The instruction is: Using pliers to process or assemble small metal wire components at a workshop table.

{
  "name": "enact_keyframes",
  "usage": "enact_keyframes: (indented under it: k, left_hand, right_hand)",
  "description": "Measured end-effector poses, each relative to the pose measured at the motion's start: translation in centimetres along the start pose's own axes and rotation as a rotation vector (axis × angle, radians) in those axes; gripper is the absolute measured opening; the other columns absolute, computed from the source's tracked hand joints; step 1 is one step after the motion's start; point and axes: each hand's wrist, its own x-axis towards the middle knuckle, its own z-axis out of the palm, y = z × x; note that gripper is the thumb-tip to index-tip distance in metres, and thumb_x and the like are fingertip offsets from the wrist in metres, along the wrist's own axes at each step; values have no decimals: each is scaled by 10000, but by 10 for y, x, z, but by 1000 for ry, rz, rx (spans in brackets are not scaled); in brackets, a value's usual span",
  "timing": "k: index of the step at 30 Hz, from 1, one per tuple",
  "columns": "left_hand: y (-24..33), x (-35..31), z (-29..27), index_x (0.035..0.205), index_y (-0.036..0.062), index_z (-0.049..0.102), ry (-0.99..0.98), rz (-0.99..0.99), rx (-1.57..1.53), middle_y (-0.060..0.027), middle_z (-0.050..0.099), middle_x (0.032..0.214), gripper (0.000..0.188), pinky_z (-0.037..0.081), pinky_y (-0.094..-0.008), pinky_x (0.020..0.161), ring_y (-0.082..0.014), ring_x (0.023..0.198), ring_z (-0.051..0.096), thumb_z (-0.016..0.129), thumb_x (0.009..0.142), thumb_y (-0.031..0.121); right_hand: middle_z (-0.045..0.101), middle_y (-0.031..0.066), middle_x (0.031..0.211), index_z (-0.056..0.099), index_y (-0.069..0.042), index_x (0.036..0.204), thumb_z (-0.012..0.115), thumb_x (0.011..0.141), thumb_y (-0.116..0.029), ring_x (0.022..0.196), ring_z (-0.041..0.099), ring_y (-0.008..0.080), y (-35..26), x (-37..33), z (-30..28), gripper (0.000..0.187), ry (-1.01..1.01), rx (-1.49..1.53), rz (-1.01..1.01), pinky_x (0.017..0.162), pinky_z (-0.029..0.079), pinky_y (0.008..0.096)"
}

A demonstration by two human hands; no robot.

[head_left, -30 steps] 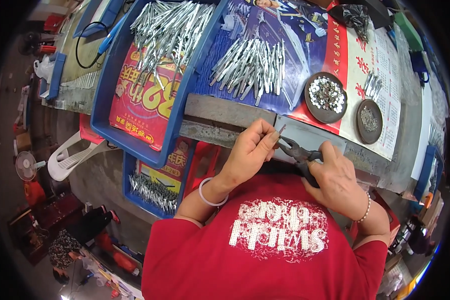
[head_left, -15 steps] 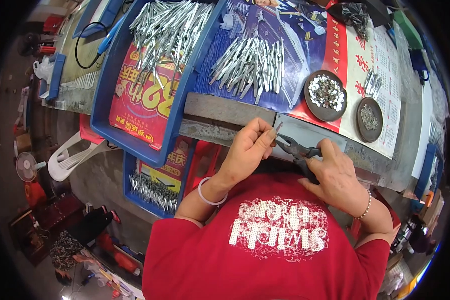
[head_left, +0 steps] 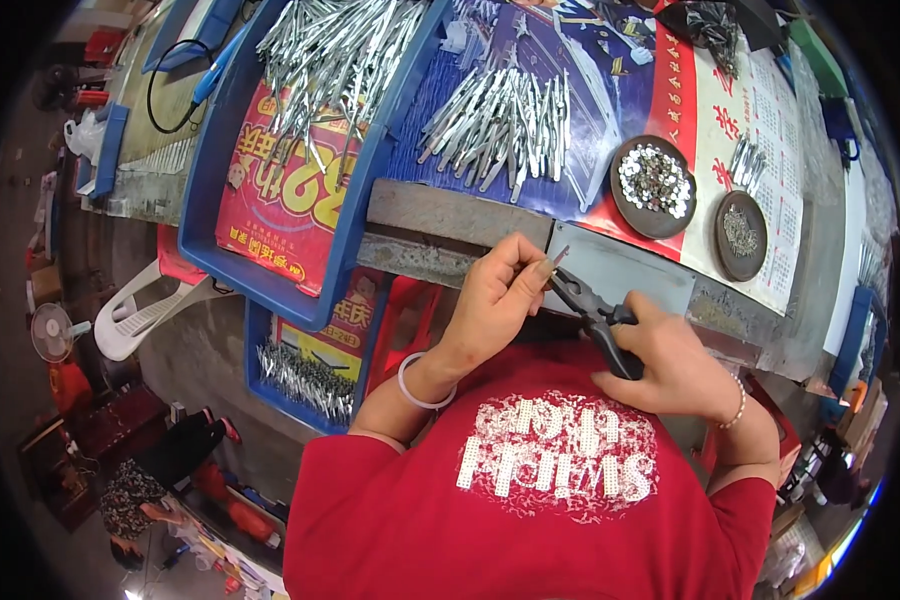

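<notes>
My left hand (head_left: 492, 312) is closed in a pinch at the edge of the bench. A thin, narrow piece (head_left: 563, 252) sticks out past its fingertips; its kind is too small to make out. Pliers (head_left: 592, 312) with dark handles are in my right hand (head_left: 670, 358), whose fingers wrap the handles loosely. The plier jaws point up and left, close beside the left fingertips; whether they touch the thin piece I cannot tell. Beyond the hands, a pile of slim silvery metal parts (head_left: 510, 130) lies on the poster-covered bench.
Right of the pile stand a round dish of shiny discs (head_left: 653, 187) and a smaller dish of tiny parts (head_left: 740, 235). A blue tray (head_left: 195, 235) with more metal strips juts over the bench edge at left. Below it sits another blue tray (head_left: 315, 418). A white fan (head_left: 52, 333) stands far left.
The pliers have swung to a steeper angle, handles lower, with jaws still by the left fingertips. My right hand has shifted slightly down. The left hand stays nearly in place.
</notes>
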Motion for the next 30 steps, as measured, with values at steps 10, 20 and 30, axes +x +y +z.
enact_keyframes:
  k: [10, 20, 30]
  left_hand:
    - [-13, -82, -52, 944, 4, 533, 258, 289, 221, -45, 549, 809, 32, 455, -236, 604, -95, 674, 570, 546, 950, 32]
    - [-88, -298, -308, 901, 27, 634, 1367, 121, 1151, -134, 637, 884, 82, 493, -370, 733, -304, 805, 627, 585, 879, 88]
    - [-100, -309, -349, 930, 68, 657, 1415, 73, 1558, -115, 603, 919, 94, 460, -403, 795, -309, 908, 584, 626, 867, 130]
  right_hand:
    - [441, 124, 841, 645, 27, 899, 621, 684, -111, 748, 485, 245, 3, -12, 22, 257, 47, 294, -105, 673, 378, 316]
    - [465, 103, 822, 598, 55, 769, 617, 710, -117, 758, 491, 227, -23, 26, 30, 183, 118, 300, -101, 674, 363, 319]
    - [523, 94, 863, 632, 48, 786, 662, 705, -244, 801, 515, 222, -14, 8, 34, 305, 148, 371, -88, 734, 386, 323]
